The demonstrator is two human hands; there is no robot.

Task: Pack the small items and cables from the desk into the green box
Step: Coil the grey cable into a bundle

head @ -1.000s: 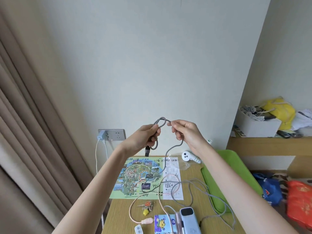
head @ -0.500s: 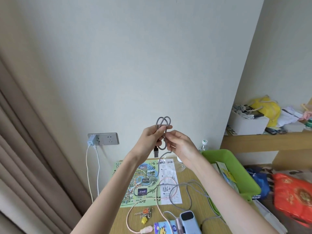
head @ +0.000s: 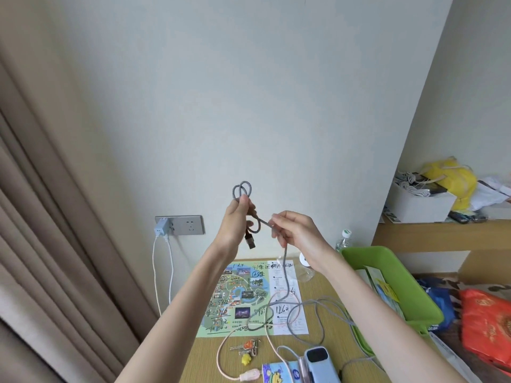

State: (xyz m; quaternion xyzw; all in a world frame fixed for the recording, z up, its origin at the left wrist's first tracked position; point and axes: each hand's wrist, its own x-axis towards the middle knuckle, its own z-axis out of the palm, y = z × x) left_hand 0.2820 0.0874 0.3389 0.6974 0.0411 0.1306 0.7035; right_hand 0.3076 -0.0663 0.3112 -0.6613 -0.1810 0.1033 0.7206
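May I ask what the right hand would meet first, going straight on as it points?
Probably the left hand, which grips the looped grey cable that the right hand pinches; depth unclear.

- The left hand (head: 237, 219) is raised above the tabletop (head: 199, 355). It pinches small loops of a grey cable (head: 242, 190) that stick up over its fingers (head: 244, 201), and the dark plug (head: 250, 240) dangles below.
- The right hand (head: 300, 236) grips the same cable just beside it, and the rest trails down onto a map (head: 237, 295).
- A green box (head: 367, 254) sits at the tabletop's right edge.
- Keys (head: 247, 347) and a pink cable (head: 219, 363) lie near the front.
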